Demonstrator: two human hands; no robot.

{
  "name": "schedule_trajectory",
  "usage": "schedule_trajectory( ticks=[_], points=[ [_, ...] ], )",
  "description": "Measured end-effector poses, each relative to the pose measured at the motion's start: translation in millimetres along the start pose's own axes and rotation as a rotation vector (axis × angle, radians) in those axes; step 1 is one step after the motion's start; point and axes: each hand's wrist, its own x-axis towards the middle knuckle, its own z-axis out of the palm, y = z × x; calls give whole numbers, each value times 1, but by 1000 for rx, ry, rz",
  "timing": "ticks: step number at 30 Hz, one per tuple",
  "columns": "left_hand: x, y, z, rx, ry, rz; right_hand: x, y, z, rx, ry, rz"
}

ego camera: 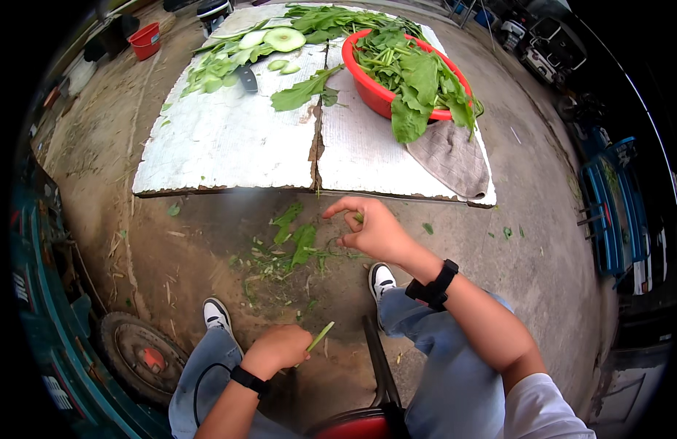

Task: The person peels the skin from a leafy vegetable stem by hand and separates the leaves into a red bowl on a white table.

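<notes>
My left hand, low over my left knee, is closed around a pale green stem that sticks out to the right. My right hand is just in front of the table's near edge. Its index finger is stretched out and the thumb stands apart, while a small green stem piece shows in the curled fingers. Beneath it, green leaves and scraps lie on the concrete floor. On the white table, a red basin is heaped with leafy greens.
A knife with a dark handle lies by sliced pale green vegetable. One loose leaf rests left of the basin, and a grey cloth at the table's right corner. A wheeled vehicle stands close on my left.
</notes>
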Motion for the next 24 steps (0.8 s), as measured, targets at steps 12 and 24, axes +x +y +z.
schedule_trajectory(
  ticks=[12,24],
  points=[
    [-9,0,-11,-75,222,-154,-5,6,14,-221,-299,-239],
    [-15,-2,-22,-156,440,-145,-24,23,61,-712,-516,-518]
  ],
)
